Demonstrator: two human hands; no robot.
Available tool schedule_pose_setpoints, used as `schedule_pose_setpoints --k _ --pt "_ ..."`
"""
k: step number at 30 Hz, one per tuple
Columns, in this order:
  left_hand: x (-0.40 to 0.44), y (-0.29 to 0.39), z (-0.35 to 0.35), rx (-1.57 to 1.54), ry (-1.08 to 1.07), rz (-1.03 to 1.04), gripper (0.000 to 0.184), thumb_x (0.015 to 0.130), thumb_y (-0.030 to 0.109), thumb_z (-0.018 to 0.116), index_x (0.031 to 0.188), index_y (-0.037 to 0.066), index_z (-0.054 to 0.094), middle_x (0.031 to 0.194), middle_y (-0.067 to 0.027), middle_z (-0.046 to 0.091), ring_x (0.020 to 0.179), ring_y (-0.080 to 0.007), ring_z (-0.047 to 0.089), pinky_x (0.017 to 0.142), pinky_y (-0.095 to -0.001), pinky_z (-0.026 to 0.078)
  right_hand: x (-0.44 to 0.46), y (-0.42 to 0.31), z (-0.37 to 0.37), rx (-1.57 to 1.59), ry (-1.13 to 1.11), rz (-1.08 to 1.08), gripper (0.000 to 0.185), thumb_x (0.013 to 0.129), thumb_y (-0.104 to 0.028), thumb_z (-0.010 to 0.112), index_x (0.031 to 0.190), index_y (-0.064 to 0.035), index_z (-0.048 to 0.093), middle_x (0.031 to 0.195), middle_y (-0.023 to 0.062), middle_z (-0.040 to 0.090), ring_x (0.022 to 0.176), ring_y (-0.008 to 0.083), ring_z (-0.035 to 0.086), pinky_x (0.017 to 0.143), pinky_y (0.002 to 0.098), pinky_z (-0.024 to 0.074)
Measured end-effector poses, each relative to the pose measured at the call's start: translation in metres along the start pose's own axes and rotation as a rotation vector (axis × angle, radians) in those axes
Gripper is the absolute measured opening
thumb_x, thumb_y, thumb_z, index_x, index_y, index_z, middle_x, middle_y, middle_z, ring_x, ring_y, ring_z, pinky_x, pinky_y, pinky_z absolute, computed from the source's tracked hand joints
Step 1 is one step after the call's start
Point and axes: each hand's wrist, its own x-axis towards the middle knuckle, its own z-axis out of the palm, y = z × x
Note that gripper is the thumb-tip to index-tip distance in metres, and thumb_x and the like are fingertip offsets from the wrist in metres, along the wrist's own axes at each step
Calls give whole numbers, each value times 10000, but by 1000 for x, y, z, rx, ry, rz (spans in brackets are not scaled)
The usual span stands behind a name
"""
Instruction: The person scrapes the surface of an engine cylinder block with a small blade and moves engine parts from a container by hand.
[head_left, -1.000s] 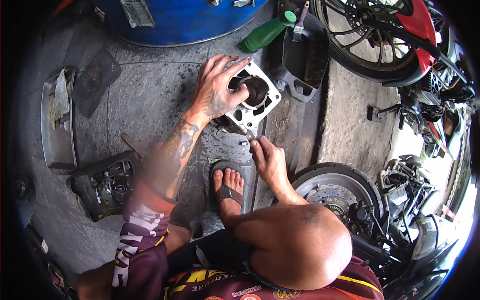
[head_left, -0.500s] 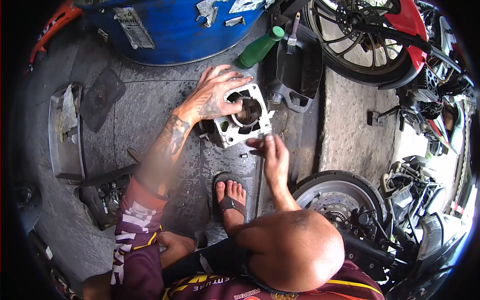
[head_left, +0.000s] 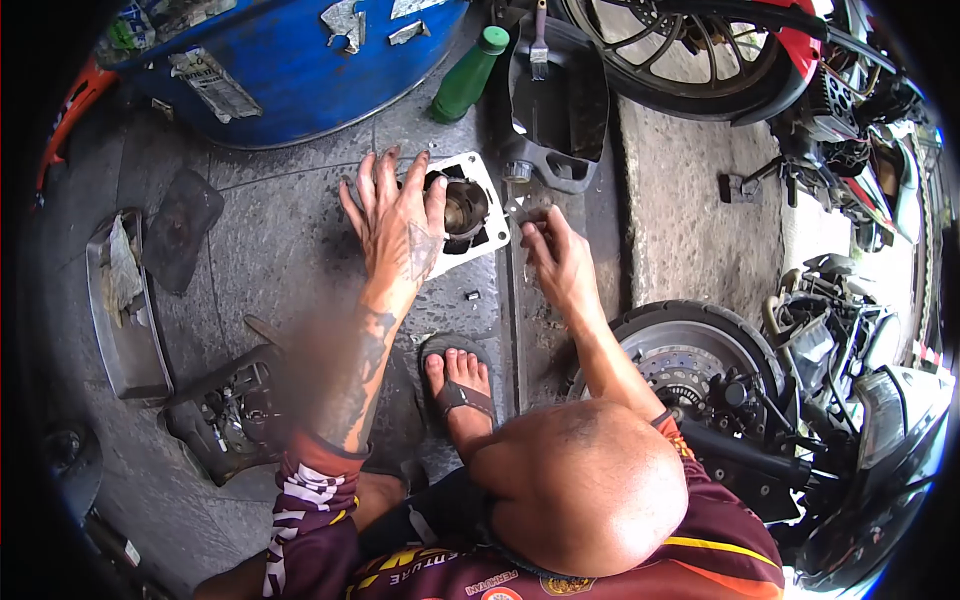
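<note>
A motorcycle engine cylinder block rests on the floor, its pale flat face and round bore turned up. My left hand lies over its left side, thumb at the bore's edge and fingers over the outer side, steadying it. Just right of the block, apart from it, my right hand is closed in a pinch between thumb and fingers. Whatever it pinches is too small to make out. A small dark metal piece lies on the floor below the block.
Beyond the block are a green bottle, a cut-open black jug with a paintbrush, and a blue drum. At left are a metal tray and a black parts tray. Motorcycle wheels stand at right.
My right hand has moved off the block's near edge, to its right. My left thumb has come out of the bore to its edge. The view has shifted, and the block appears turned.
</note>
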Motion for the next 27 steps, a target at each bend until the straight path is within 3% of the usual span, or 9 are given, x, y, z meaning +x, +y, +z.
schedule_pose_setpoints --k 4,7,13,20,27 --pt "-5 1 -1 -29 45 36 491 932 388 595 1304 69 622 1424 -126 520 1407 -322 351 1185 -597 129 27 -2 -4 -194 -87 -118 237 1000 -270 582 1047 -39 559 852 264 672 863 475 647 707 534 491" --pt "-1 -2 0 -39 91 48 440 911 345 607 1262 86 659 1362 -102 580 1385 -316 387 1187 -592 134 34 3 -5 -377 -169 -202 284 1008 -342 552 1022 -59 565 814 248 674 815 481 645 711 558 500" --pt "19 -17 -3 -169 65 243 352 878 296 631 1160 117 740 1309 -72 627 1379 -310 408 1200 -563 135 45 5 -13 -437 -332 -326 271 1014 -330 549 960 -66 582 725 249 632 767 471 632 667 555 493" --pt "53 -40 -7 -267 -163 494 343 848 244 666 1169 154 748 1350 -46 614 1425 -297 371 1228 -543 120 14 -9 -1 -293 -425 -211 276 1021 -304 545 952 -40 578 730 260 626 768 491 621 648 545 489" --pt "53 -42 -6 -260 -167 494 342 853 244 661 1174 166 749 1346 -37 622 1422 -291 377 1229 -549 112 -12 -12 20 -192 -259 -89 297 1023 -288 544 909 -17 581 736 281 620 756 495 617 652 548 479"
